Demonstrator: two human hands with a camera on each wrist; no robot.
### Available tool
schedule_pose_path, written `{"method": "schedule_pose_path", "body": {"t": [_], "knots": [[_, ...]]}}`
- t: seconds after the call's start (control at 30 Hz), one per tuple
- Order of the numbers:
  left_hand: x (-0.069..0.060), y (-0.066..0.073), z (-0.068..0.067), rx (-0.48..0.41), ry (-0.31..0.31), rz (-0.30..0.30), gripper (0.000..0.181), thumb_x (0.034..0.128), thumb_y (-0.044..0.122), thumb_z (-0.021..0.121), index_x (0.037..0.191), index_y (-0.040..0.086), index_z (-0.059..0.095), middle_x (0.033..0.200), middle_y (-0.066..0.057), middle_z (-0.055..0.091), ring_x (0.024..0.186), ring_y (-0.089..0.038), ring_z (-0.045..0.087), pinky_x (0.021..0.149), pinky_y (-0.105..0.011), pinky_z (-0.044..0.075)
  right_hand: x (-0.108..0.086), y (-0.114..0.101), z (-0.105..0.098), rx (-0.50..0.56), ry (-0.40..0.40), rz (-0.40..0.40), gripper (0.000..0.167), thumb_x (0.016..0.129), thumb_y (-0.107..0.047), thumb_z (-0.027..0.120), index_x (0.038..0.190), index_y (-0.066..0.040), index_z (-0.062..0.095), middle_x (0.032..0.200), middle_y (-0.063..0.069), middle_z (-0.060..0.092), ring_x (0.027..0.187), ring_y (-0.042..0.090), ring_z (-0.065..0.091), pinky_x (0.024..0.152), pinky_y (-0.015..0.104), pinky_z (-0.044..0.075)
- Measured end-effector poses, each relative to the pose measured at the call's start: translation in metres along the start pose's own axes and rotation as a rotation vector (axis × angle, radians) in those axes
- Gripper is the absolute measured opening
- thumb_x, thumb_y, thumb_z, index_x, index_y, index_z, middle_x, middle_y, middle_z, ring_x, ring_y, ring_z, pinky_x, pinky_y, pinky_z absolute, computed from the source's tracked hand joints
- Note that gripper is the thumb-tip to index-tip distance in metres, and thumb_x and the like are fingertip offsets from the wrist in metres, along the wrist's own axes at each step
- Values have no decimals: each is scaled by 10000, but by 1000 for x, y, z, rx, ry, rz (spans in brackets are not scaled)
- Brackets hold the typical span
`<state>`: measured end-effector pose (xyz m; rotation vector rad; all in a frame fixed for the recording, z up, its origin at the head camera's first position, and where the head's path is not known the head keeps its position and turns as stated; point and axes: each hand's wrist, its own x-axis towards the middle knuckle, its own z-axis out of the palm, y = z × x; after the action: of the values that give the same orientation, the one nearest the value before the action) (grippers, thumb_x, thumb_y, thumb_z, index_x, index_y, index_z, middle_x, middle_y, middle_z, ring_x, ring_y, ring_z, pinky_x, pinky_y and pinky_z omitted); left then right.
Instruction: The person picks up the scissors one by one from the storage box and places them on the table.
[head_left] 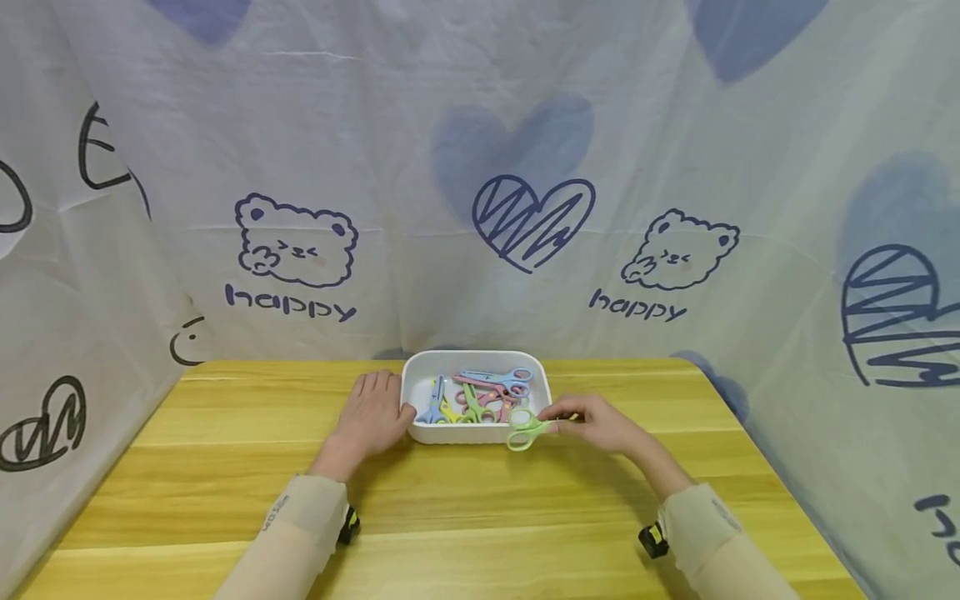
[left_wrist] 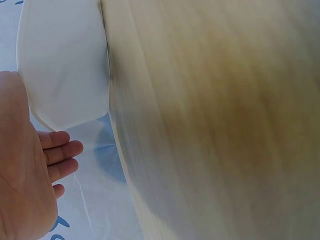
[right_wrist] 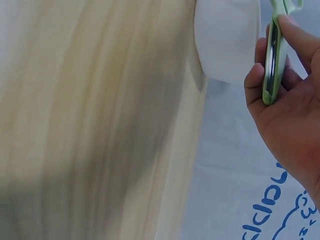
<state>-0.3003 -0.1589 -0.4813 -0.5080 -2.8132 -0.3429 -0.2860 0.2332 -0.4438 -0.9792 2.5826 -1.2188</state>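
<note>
My right hand [head_left: 595, 423] grips a pair of green scissors [head_left: 527, 429] by the blade end. Its finger loops point left, in front of the near right corner of a white plastic bin [head_left: 450, 434]. In the right wrist view, the fingers curl round the closed green blades [right_wrist: 274, 62]. Several more scissors lie jumbled in the bin, among them a blue pair [head_left: 517, 382], a yellow pair [head_left: 448, 412] and another green pair [head_left: 474, 404]. My left hand [head_left: 372, 414] rests against the bin's left side, its thumb at the rim and its other fingers fairly straight.
The bin stands near the far edge of a wood-grain table [head_left: 480, 517]. Behind and beside the table hangs a pale cloth [head_left: 412, 275] printed with hearts, bears and lettering. Each wrist carries a small black device, such as the right one [head_left: 653, 540].
</note>
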Motion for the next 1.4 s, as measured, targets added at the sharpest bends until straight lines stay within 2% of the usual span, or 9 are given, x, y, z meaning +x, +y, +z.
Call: {"method": "schedule_pose_path", "body": {"t": [0.13, 0.23, 0.47, 0.57, 0.73, 0.9, 1.07, 1.27, 1.4], "knots": [[0, -1, 1, -6, 0, -2, 460, 988, 276, 523, 1252, -101, 530, 1225, -234, 534, 1198, -415, 460, 1144, -560, 312, -7, 6, 1, 18, -52, -51, 192, 969, -73, 713, 1148, -37, 772, 1098, 102, 752, 966, 153, 633, 839, 301, 521], [0, 0, 0, -13, -1, -1, 453, 986, 267, 530, 1248, -102, 533, 1223, -234, 536, 1201, -417, 461, 1143, -560, 313, -13, 8, 3, 43, -88, -50, 189, 966, -76, 715, 1140, -28, 771, 1080, 106, 749, 961, 152, 631, 854, 300, 512], [0, 1, -2, -4, -3, 0, 457, 986, 270, 526, 1250, -103, 533, 1221, -232, 535, 1195, -415, 464, 1134, -557, 322, -23, 11, 9, 74, -159, 81, 202, 965, -116, 712, 1154, -82, 774, 1124, 41, 752, 1035, 173, 660, 934, 328, 510], [0, 1, -1, -3, -1, 1, 448, 985, 267, 527, 1242, -100, 534, 1217, -229, 536, 1192, -413, 463, 1133, -553, 321, -27, 14, 14, 74, -180, 110, 213, 942, -151, 757, 1148, -99, 772, 1111, 18, 749, 1030, 175, 660, 939, 335, 526], [1, 2, -2, -4, -10, -1, 465, 987, 271, 518, 1254, -109, 527, 1234, -240, 534, 1206, -420, 458, 1148, -559, 308, -32, 15, 22, 88, -201, 127, 280, 839, -142, 866, 1098, -106, 767, 1043, -11, 739, 962, 136, 643, 880, 293, 544], [0, 2, -3, -10, -23, -5, 474, 985, 268, 516, 1261, -117, 522, 1240, -248, 531, 1211, -426, 452, 1149, -563, 301, -35, 13, 27, 101, -193, 106, 244, 820, -99, 869, 1043, -103, 770, 1011, -7, 725, 936, 123, 637, 853, 255, 540], [0, 1, -2, -19, -15, -7, 474, 983, 266, 516, 1263, -116, 521, 1248, -250, 530, 1216, -427, 448, 1146, -569, 301, -37, 13, 28, 74, -186, 64, 216, 831, -112, 863, 1036, -118, 796, 1013, 4, 710, 938, 143, 631, 847, 281, 540], [1, -2, 1, -18, -6, -1, 488, 982, 276, 515, 1271, -117, 518, 1254, -251, 527, 1220, -426, 447, 1148, -574, 301, -37, 15, 28, 27, -207, 29, 215, 840, -130, 855, 1049, -127, 805, 1007, -16, 711, 932, 120, 632, 837, 287, 544], [2, -3, 3, -14, -7, 1, 488, 981, 282, 515, 1268, -112, 519, 1245, -244, 529, 1206, -419, 450, 1140, -569, 308, -36, 15, 27, -42, -224, -3, 212, 841, -141, 854, 1048, -136, 807, 1020, -46, 692, 954, 95, 609, 859, 285, 527]]}}
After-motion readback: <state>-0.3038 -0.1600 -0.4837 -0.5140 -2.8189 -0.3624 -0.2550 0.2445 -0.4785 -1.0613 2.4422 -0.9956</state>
